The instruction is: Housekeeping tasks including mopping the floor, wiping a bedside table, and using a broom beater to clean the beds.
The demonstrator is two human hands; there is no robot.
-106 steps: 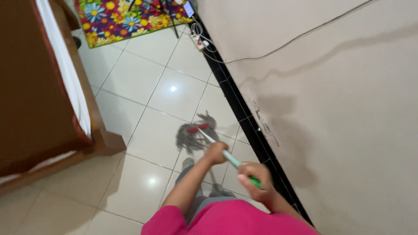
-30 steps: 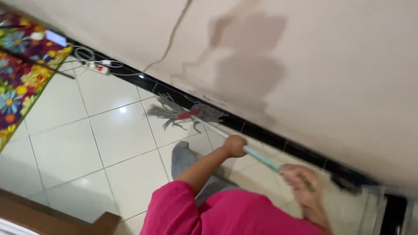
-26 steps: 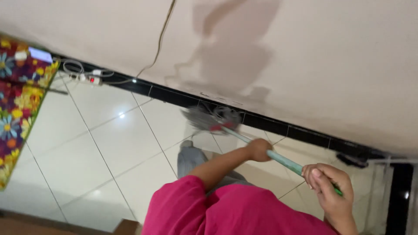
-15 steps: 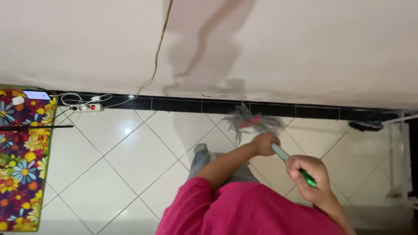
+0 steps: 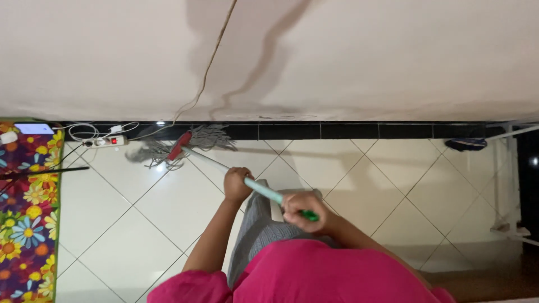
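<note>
The left hand and the right hand are both clenched around the mop handle, the right at its green upper end. The mop's soft grey strands lie on the tiled floor against the black skirting, near the power strip. The handle looks light and stiff, while the strands likely drag limp.

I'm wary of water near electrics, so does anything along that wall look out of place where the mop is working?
Yes. A white power strip with its coiled cable lies on the floor tiles by the black skirting, right beside the grey mop head. The left hand and right hand both hold the mop handle. Nothing looks spilled.
</note>
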